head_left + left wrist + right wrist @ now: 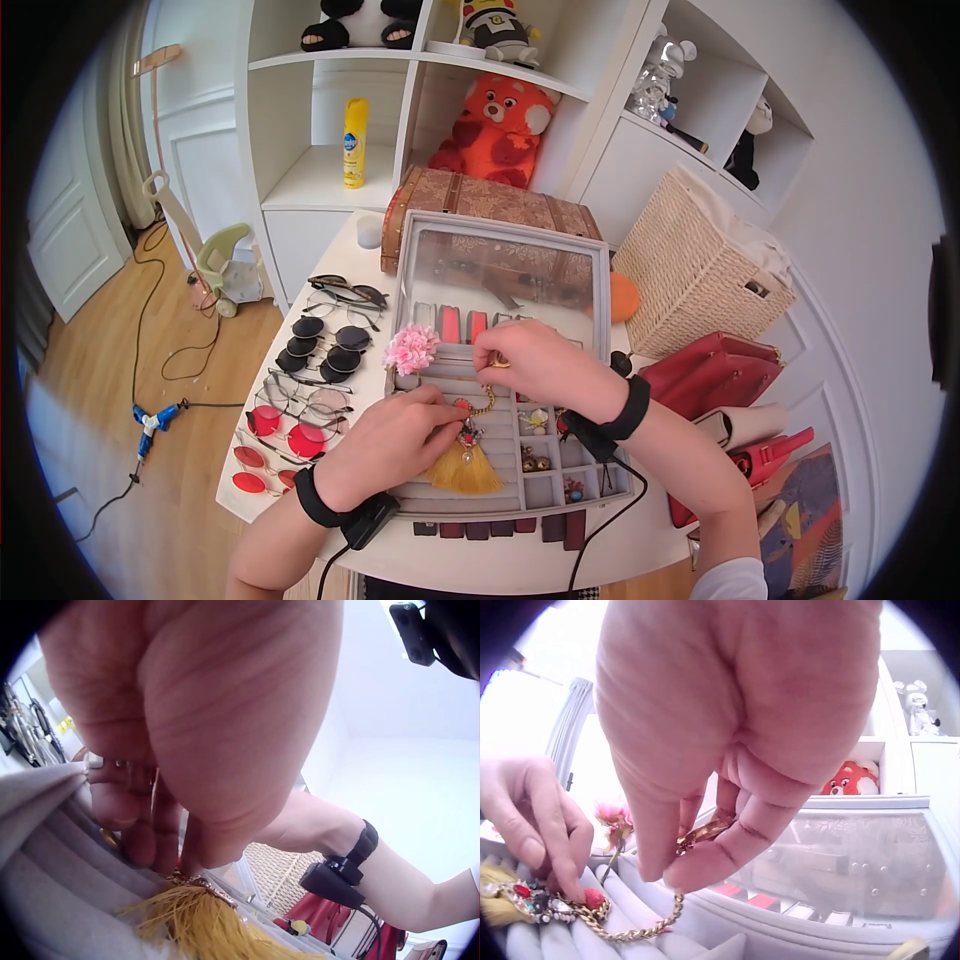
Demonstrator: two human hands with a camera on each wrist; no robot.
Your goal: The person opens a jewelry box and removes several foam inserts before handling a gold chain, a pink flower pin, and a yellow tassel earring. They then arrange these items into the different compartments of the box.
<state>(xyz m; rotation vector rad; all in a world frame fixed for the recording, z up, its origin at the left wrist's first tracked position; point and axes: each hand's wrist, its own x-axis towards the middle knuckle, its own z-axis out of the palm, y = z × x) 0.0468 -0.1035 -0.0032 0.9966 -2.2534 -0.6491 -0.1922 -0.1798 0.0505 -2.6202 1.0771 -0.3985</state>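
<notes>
Well left of the box [508,500], on the floor, we see a blue connector [150,425] on a black cable, then a green toy seat [222,250], closer to the box. Just left of the box, glasses [320,350] lie on the table [450,565] in two columns, some dark, some clear, some red. Behind and left of the box, a yellow can [355,145] stands upright on a shelf.

Over the left half of the box is our left hand [400,440], fingers bent down to the jewelled pendant [467,434] and touching it beside its red bead; whether they pinch it or only press it, we cannot tell. A pink flower [412,348] rises at the box's left side. Below the pendant, a yellow tassel [467,470] fans out over the box's grey rolls. From the pendant a gold chain [634,933] dips over the rolls and climbs to our right hand [545,365], which is above the box, its thumb and forefinger pinching the chain, with a gold piece [705,836] among its fingers.

Behind the box's raised glass lid [450,270] sits a brown chest [490,205]. The box's right-hand compartments hold earrings [538,420]. Right of the box we find a woven basket [690,260] and a red bag [715,385].
</notes>
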